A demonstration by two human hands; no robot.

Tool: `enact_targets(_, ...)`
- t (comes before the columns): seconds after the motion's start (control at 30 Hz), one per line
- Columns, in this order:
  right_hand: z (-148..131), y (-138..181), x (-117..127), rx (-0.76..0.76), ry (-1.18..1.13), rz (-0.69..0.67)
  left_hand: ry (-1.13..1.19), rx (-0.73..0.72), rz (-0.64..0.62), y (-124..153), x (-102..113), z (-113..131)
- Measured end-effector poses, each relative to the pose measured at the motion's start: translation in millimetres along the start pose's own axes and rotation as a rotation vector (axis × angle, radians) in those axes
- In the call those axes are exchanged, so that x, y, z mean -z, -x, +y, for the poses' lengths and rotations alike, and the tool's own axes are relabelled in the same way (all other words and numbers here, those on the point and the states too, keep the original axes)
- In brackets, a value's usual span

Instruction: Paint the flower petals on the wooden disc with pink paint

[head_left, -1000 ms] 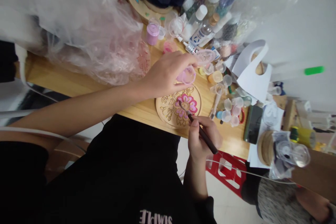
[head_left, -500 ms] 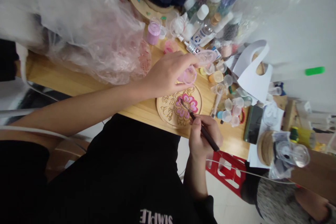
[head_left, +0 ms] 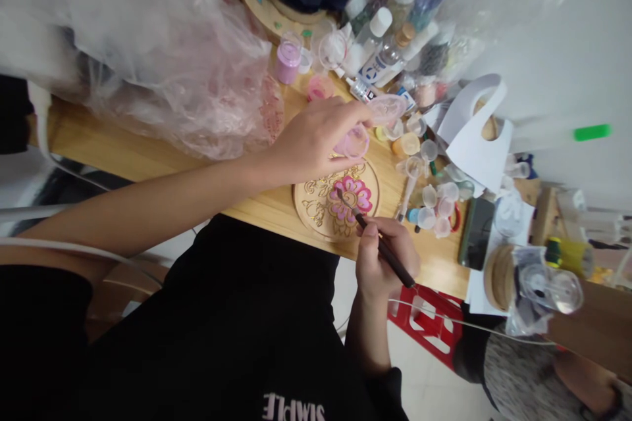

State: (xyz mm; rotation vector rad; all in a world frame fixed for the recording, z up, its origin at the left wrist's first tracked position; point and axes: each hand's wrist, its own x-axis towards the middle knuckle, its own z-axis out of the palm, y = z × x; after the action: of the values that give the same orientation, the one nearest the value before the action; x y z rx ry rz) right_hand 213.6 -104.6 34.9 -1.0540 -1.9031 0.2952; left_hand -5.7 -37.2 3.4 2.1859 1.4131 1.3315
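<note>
My left hand (head_left: 316, 138) is closed around a small clear cup of pink paint (head_left: 354, 142), tilted above the edge of a round wooden board (head_left: 306, 223). The cup's lid (head_left: 388, 108) stands open beside my fingers. On the board, raised gold outlines form a flower (head_left: 363, 196) with pink and magenta petals and pale leaf shapes. In my right hand (head_left: 382, 250) is a dark-handled palette knife (head_left: 388, 256), gripped like a pen. Its thin tip is over the petals on the flower's left side; whether it touches them I cannot tell.
Behind my left hand are a lilac paint jar (head_left: 288, 62) and a pink cup (head_left: 320, 87). Several small cups (head_left: 429, 196), bottles (head_left: 380, 23) and a phone (head_left: 476, 233) crowd the right side. Plastic wrapping (head_left: 187, 79) covers the left. Another person (head_left: 523, 368) is at lower right.
The palette knife's tip has shifted slightly to the left over the petals. My left hand and the cup have hardly moved.
</note>
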Motion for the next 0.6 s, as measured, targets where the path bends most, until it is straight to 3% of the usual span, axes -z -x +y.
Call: enact_targets(0.6, -0.6, -0.5, 0.6, -0.006, 0.006, -0.006, 0.005, 0.012, -0.015, -1.4, -1.1, 0.9)
